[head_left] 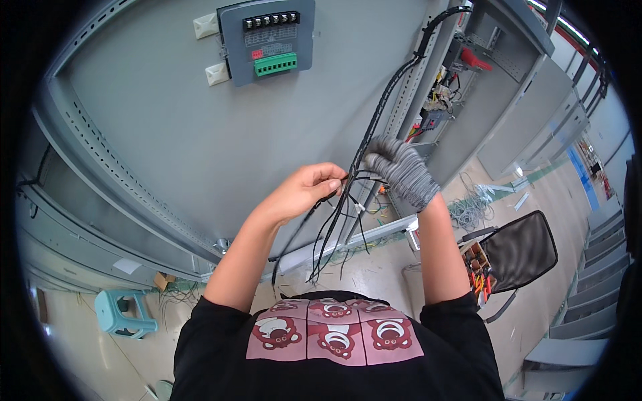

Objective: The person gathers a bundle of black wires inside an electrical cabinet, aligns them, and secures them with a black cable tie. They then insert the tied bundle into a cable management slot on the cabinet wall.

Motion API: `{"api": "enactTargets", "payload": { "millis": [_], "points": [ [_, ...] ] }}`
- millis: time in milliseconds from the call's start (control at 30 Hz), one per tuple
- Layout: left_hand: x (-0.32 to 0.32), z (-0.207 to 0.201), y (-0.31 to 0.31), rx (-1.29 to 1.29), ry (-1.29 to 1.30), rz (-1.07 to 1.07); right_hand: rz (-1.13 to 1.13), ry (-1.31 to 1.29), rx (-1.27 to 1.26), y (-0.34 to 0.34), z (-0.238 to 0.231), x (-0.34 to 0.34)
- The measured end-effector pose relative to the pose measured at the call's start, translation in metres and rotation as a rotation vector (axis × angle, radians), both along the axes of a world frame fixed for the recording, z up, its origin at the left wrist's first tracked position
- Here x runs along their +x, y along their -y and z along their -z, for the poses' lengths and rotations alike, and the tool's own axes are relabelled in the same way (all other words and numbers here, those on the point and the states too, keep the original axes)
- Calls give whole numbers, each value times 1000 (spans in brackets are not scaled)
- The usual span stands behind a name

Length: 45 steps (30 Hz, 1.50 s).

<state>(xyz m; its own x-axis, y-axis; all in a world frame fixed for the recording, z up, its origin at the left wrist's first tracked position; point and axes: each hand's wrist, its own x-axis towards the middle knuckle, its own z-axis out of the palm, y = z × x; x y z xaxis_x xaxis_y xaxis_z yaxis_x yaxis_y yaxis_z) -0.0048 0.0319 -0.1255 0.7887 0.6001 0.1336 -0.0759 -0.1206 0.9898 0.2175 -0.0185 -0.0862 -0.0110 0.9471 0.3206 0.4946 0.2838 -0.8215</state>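
Note:
My bare left hand (304,190) pinches a bundle of thin black wires (338,227) between thumb and fingers. The loose wire ends hang down toward my black shirt. My right hand (401,170), in a grey knit glove, grips the same bundle just to the right, where it meets a black sleeved cable (391,90) running up the grey cabinet door (180,127). A grey module with a black terminal row and a green connector (267,40) is mounted on the door, above both hands.
Open grey cabinets with wiring (445,93) stand at the upper right. A black tool bag (515,254) holding orange-handled tools sits on the floor at right, near loose wire coils (468,210). A teal plastic stool (124,311) stands at lower left.

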Motion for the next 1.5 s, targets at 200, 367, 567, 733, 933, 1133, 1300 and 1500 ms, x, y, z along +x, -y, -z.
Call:
{"api": "enactTargets", "payload": {
  "millis": [200,367,567,733,933,1133,1300,1500],
  "points": [
    [20,23,-7,77,5,-205,-323,-112,-162,-8,16,8],
    [29,44,-11,130,16,-320,-319,36,-52,-2,9,4],
    [23,20,22,-141,233,-265,-228,-1,-86,4,16,5],
    [19,7,34,120,122,-342,-371,63,-185,-2,4,8],
    [17,5,34,160,58,-399,-622,26,-247,-24,5,16],
    [15,-2,37,257,6,-544,-346,9,-60,-25,20,-14],
    [14,-9,42,434,-77,-633,-269,80,-42,-14,10,-14],
    [9,-6,36,543,-201,-600,-219,419,139,-8,0,-6]
  ]
}}
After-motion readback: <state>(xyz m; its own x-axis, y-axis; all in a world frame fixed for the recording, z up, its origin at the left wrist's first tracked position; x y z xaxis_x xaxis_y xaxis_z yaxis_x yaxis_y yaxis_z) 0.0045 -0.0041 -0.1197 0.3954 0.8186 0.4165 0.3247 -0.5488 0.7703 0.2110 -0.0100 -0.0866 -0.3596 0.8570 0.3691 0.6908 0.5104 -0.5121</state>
